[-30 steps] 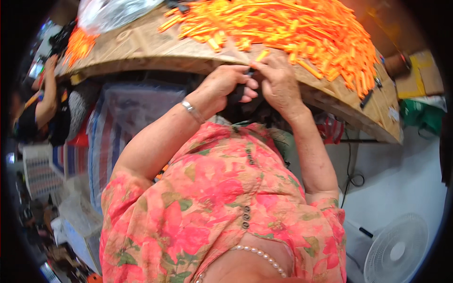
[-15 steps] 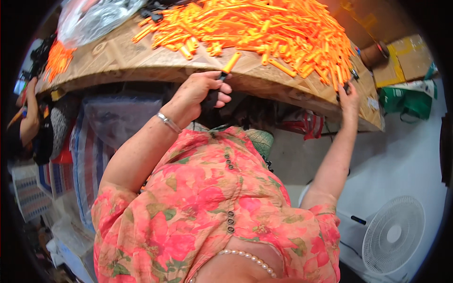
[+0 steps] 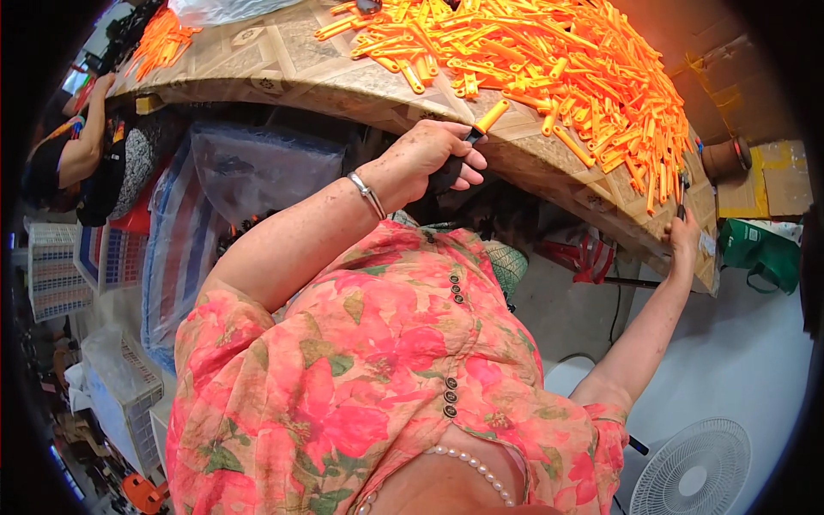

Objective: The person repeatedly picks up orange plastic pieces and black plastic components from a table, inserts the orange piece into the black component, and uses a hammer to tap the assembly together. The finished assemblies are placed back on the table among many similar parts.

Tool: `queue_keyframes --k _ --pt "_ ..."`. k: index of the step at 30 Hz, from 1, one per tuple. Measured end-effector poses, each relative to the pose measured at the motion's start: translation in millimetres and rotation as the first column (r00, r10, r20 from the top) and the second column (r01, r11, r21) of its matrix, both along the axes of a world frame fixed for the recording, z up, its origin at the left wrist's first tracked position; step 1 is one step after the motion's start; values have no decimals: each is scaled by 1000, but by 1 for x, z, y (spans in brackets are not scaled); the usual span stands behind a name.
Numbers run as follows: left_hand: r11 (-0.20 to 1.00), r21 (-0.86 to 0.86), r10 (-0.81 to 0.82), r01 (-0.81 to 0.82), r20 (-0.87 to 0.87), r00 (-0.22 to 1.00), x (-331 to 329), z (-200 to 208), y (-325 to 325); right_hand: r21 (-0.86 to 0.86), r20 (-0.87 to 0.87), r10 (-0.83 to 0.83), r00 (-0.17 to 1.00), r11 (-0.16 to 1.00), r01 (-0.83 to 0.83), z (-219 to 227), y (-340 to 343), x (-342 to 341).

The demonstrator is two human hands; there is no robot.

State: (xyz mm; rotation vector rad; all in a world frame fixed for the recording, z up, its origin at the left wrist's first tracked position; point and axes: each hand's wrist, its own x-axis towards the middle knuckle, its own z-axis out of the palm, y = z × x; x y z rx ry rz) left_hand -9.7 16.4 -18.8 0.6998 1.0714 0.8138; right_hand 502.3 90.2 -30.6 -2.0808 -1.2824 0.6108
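Note:
My left hand (image 3: 439,156) is closed round an orange and black plastic piece (image 3: 492,117), just off the table's front edge. Its orange end sticks out past my thumb, and the black part is mostly hidden by my palm. At the table's right end, my right hand (image 3: 683,239) has its fingers together on a slim dark tool (image 3: 681,206) that points away from me; its kind is too small to make out. A large heap of orange plastic pieces (image 3: 549,73) covers the table (image 3: 283,64), and its right end lies beside the dark tool.
A brown spool (image 3: 726,160) and taped cardboard boxes (image 3: 783,180) stand beyond the right end. Below them is a green bag (image 3: 760,255). A white fan (image 3: 692,481) is at lower right. At far left, a co-worker's arm (image 3: 81,142) reaches to a smaller orange pile (image 3: 163,41).
The view has swung, shifting the scene to the right. My right hand has drawn back slightly from the orange heap, and the slim tool now shows above its fingers. My left hand keeps its piece.

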Motion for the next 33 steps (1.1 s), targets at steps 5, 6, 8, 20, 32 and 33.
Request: queue_keyframes --k 5,6,8,20,32,33 --pt "999 13 -33 33 7 999 4 -1 1 442 -452 87 888 886 138 17 -59 -86" --pt "1000 15 -18 18 5 1000 2 -3 -1 512 -444 188 876 856 76 26 -75 -126" --pt "999 29 -12 12 -1 1000 0 -2 -2 443 -373 342 863 882 -158 27 -93 -172" --pt "999 49 -8 8 0 1000 3 -7 2 290 111 629 769 720 -631 14 -126 -274" --pt "999 46 -15 17 -48 999 1 -1 2 232 341 639 690 653 -720 7 -118 -282" --pt "999 45 -12 14 -48 999 0 -1 2 235 334 643 689 651 -721 9 -118 -283"
